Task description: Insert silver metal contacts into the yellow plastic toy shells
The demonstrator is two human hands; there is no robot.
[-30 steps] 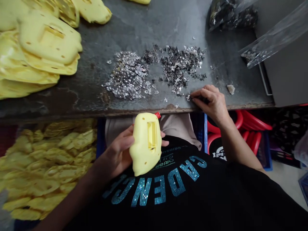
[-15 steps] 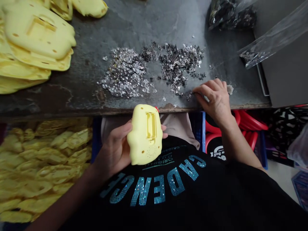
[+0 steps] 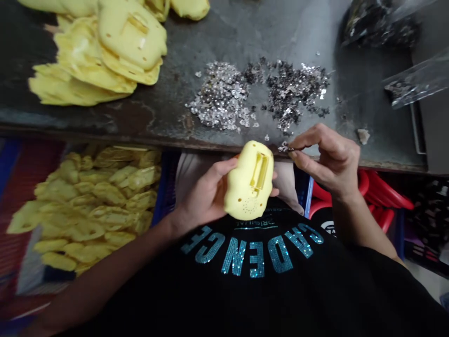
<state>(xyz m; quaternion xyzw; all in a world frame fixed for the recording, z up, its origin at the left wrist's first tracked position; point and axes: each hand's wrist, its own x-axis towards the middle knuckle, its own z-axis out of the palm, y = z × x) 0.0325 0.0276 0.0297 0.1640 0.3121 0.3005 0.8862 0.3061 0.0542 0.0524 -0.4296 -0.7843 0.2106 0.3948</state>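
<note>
My left hand [image 3: 206,194] is closed around a yellow plastic toy housing [image 3: 249,187], its back with a battery slot and small holes turned up. My right hand [image 3: 329,157] pinches a small metal contact piece [image 3: 290,149] between thumb and forefinger, just over the table's front edge. A few loose metal pieces lie beside those fingertips. Behind them on the table are a pile of shiny silver contacts [image 3: 220,100] and a darker pile of spring-like contacts [image 3: 293,89].
Yellow shells [image 3: 131,37] are stacked at the table's back left. More yellow shells [image 3: 105,201] fill a crate below the edge. Plastic bags of metal parts [image 3: 382,28] sit at the right, near a whitish lump [image 3: 363,136]. Red rings [image 3: 382,192] lie under the table.
The view has swung left, so the scene sits further right. My right hand has lifted slightly off the tabletop with a small metal piece pinched. The left hand still holds the housing.
</note>
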